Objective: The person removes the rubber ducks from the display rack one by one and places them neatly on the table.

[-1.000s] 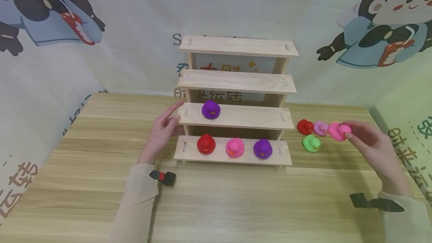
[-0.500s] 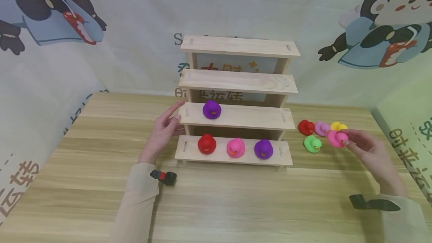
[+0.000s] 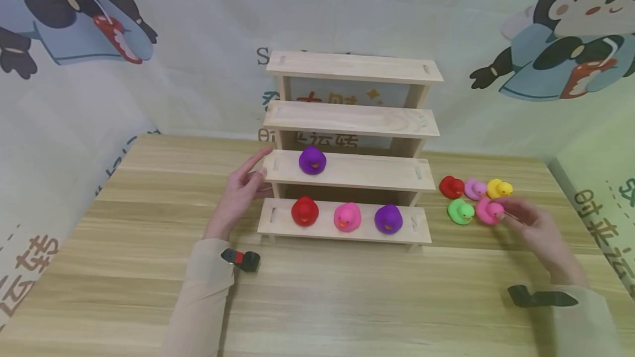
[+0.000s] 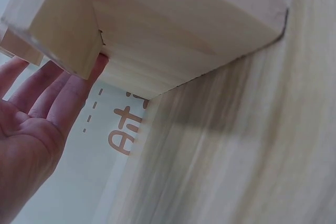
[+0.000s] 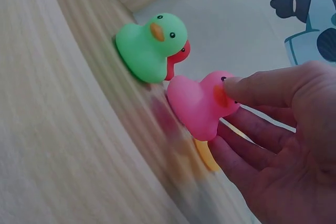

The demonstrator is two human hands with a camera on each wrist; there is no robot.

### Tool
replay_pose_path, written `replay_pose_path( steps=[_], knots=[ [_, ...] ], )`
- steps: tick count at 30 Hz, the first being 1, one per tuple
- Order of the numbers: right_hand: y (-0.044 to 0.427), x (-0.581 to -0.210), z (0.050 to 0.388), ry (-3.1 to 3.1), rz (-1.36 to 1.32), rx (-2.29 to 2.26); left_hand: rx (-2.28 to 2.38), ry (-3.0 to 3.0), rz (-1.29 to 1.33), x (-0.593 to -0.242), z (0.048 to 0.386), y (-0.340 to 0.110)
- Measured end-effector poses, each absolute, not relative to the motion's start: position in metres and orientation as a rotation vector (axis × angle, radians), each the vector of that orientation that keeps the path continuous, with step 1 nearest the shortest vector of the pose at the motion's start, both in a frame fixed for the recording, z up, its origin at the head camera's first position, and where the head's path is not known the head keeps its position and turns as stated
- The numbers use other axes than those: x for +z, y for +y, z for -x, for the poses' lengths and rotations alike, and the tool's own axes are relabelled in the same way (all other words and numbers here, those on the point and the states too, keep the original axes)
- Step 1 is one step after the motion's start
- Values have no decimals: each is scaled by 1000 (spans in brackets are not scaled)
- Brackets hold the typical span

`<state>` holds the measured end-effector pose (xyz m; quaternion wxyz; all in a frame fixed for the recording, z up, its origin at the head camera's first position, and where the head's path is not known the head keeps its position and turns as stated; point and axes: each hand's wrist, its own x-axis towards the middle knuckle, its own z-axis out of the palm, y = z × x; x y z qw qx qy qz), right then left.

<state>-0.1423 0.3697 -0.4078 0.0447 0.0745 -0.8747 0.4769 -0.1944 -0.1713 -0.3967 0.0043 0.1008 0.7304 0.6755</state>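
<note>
A pink rubber duck [image 3: 490, 211] is pinched between the thumb and fingers of my right hand [image 3: 533, 230], beside a green duck [image 3: 461, 211]. In the right wrist view, the thumb lies on the head of the pink duck [image 5: 197, 103]; whether its base touches the table cannot be made out. My left hand [image 3: 238, 197] touches the left end of a wooden tiered shelf [image 3: 367, 169] at its second tier from the bottom. Nearly straight fingers of the left hand [image 4: 39, 114] meet the board's end in the left wrist view.
Behind the held duck stand a red duck [image 3: 451, 187], a lilac duck [image 3: 475, 189] and a yellow duck [image 3: 499, 188]. The bottom tier bears a red duck [image 3: 305, 211], a pink duck [image 3: 347, 217] and a purple duck [image 3: 388, 219]. Another purple duck [image 3: 312, 160] sits one tier up.
My right hand has moved the pink duck left and down toward the green duck, uncovering the yellow duck behind. The left hand stays at the shelf.
</note>
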Motion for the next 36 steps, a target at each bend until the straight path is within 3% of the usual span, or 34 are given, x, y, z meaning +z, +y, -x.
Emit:
replay_pose_path(
  steps=[25,36],
  knots=[
    [375,-421,145,-2652,-187,1557,2105,2292,-312,-399,195,-172],
    [363,-400,143,-2597,-169,1539,2141,2258,-306,-399,196,-171]
  ],
)
